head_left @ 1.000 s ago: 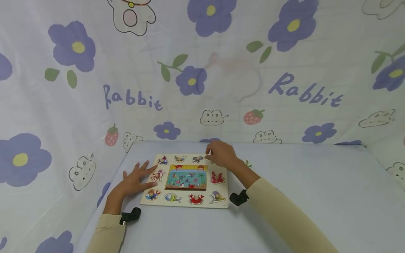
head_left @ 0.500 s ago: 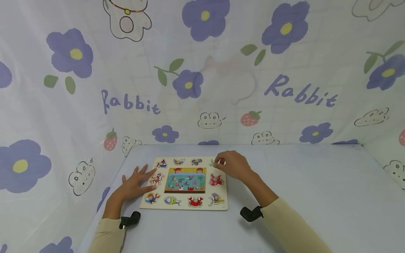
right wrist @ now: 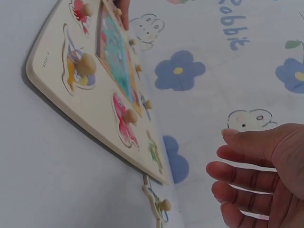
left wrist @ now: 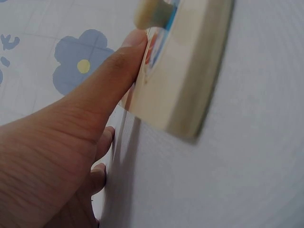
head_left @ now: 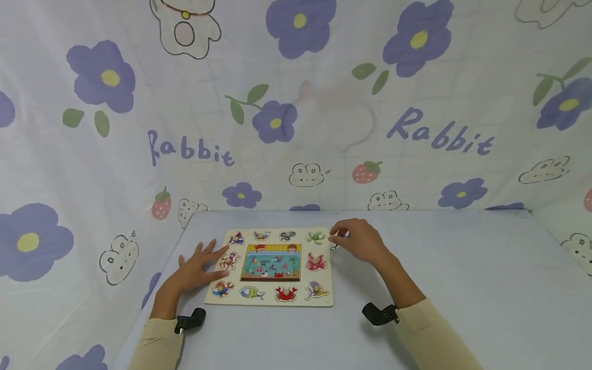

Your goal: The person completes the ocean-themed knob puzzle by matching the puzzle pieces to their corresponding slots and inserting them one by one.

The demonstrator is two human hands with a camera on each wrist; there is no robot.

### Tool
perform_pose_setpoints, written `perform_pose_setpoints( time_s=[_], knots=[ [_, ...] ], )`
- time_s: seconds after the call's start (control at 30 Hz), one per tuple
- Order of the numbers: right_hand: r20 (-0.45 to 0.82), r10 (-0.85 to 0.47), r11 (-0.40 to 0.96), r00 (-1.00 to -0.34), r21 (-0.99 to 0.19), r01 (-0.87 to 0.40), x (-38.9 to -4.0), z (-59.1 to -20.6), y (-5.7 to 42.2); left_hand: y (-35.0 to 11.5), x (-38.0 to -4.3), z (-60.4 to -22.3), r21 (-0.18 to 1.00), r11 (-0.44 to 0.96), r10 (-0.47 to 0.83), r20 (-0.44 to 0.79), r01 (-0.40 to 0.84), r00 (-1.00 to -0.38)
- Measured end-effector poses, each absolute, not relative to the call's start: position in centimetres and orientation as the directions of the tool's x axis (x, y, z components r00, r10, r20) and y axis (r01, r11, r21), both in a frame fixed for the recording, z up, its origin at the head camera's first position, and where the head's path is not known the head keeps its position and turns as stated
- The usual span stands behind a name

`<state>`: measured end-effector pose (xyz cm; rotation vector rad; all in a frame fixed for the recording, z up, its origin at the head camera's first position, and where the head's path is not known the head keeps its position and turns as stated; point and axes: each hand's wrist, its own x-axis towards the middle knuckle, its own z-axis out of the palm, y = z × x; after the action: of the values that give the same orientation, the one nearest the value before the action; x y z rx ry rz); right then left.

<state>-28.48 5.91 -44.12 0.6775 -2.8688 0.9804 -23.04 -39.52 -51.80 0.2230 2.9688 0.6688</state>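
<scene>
My left hand point(head_left: 196, 268) lies with fingers spread over the left edge of the wooden puzzle board point(head_left: 273, 303). In the left wrist view, its thumb touches the board beside a wooden knob point(left wrist: 153, 13). My right hand point(head_left: 358, 240) hovers just beyond the board's top right corner, its fingers loosely bent. Nothing shows between those fingers in the right wrist view. A knobbed puzzle piece point(right wrist: 159, 204) lies on the table beside the board, partly hidden by the right hand in the head view. A green turtle picture point(head_left: 316, 237) without a knob shows at the board's top right.
Knobbed pieces sit in the board, among them a red crab point(head_left: 286, 293) and a pinkish-red sea creature point(head_left: 316, 262). An aquarium picture point(head_left: 270, 263) fills its middle. The white table point(head_left: 444, 277) meets a flower-printed cloth point(head_left: 416, 169) at the back.
My right hand has moved right, from above the board's top edge to beyond its corner, uncovering the green turtle picture. The left hand has stayed on the board. The view has tilted slightly.
</scene>
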Motion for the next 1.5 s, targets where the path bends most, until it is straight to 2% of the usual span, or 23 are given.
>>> perform_pose_setpoints(
  time_s=[0.53, 0.87, 1.27, 1.5],
  knots=[
    [0.237, -0.295, 0.675, -0.926, -0.634, -0.377, -30.4, -44.8, 9.0, -39.0, -23.2, -51.1, 0.429, 0.895, 0.160, -0.061, 0.118, -0.985],
    [0.191, -0.239, 0.714, -0.952, -0.630, -0.306, -31.3, -46.8, 10.4, -39.3, -22.9, -51.4, 0.426, 0.896, 0.166, -0.064, 0.123, -0.984],
    [0.053, -0.239, 0.789, -0.970, -0.571, -0.226, -32.2, -48.6, 11.2, -39.4, -22.9, -51.5, 0.436, 0.892, 0.166, -0.069, 0.120, -0.984],
    [0.056, -0.233, 0.797, -0.971, -0.561, -0.223, -32.3, -49.3, 11.1, -39.4, -22.9, -51.6, 0.435, 0.892, 0.168, -0.065, 0.124, -0.984]
  ],
)
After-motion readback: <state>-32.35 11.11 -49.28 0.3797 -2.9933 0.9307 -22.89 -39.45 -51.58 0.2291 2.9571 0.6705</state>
